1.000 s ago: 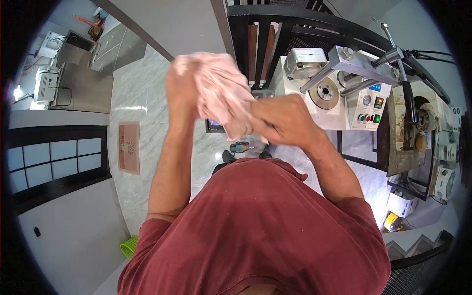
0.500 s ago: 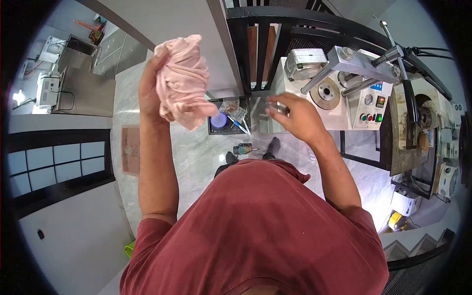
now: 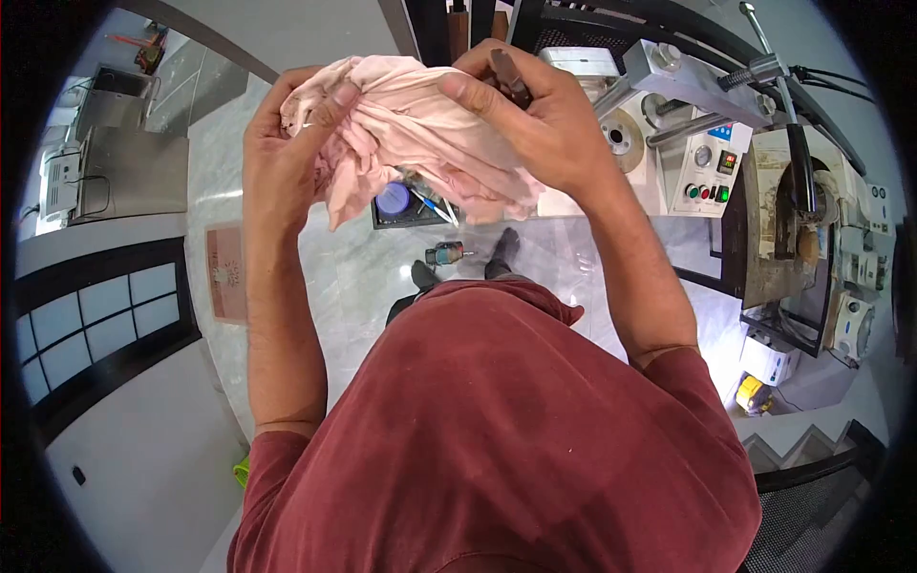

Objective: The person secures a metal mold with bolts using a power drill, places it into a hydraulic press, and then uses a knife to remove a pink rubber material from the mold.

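Note:
A bunched, creased pale pink cloth (image 3: 411, 124) is stretched between my two hands in front of my chest. My left hand (image 3: 296, 129) is closed on its left end, the thumb pressed on top of the folds. My right hand (image 3: 544, 119) grips the right end, its thumb lying over the upper edge. Something dark brown (image 3: 509, 78) shows between the right thumb and fingers; I cannot make out what it is. Folds of the cloth hang down below both hands.
A bench machine (image 3: 669, 124) with a lever, round plate and control panel (image 3: 707, 181) stands at right. Below the cloth is a black tray (image 3: 420, 219) with a purple round item (image 3: 392, 199) and pens. A cordless drill (image 3: 445, 253) lies on the floor near my feet.
My right hand has come from beside the machine to the cloth and grips it. The cloth, a bundle in my left hand before, is now spread wide between both hands.

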`<state>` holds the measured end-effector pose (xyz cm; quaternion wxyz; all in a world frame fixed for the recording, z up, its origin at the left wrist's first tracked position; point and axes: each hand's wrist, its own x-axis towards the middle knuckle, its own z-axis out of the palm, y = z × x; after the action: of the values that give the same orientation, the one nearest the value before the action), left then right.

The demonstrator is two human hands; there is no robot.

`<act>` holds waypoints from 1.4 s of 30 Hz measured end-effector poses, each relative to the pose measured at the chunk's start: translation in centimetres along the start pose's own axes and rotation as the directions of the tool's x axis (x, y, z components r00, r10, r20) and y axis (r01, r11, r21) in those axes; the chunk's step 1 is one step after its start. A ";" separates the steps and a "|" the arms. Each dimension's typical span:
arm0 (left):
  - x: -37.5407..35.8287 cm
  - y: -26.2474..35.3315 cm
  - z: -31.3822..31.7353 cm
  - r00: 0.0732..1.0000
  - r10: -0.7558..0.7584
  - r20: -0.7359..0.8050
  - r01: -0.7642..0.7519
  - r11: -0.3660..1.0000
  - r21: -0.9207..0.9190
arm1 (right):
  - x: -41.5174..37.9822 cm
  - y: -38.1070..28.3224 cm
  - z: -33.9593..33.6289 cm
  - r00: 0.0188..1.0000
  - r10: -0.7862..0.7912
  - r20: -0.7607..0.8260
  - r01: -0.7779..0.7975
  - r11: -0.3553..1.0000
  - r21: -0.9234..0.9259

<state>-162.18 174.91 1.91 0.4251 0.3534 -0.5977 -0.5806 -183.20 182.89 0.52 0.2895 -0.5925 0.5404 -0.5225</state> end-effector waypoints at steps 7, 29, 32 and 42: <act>-0.2 0.0 -0.1 0.993 0.103 0.060 -0.118 0.912 0.394 | -0.7 0.2 0.3 0.991 0.093 0.094 -0.094 0.996 0.003; -5.3 -1.9 2.6 0.921 -0.242 0.305 0.376 0.761 -0.529 | -5.6 -0.6 1.3 0.952 0.247 0.180 -0.274 0.951 0.143; -5.4 -2.4 3.0 0.912 -0.306 0.273 0.409 0.727 -0.552 | -4.8 -2.2 2.6 0.918 0.251 0.307 -0.275 0.961 0.034; -4.9 -2.4 2.2 0.976 -0.217 -0.018 0.168 0.804 -0.571 | -5.4 -1.4 3.6 0.788 0.440 0.430 -0.526 0.844 0.100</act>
<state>-162.46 180.04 -0.87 0.4737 0.2939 -0.3416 -0.7567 -178.67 187.50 -0.88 0.5781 -0.4906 0.5460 -0.3565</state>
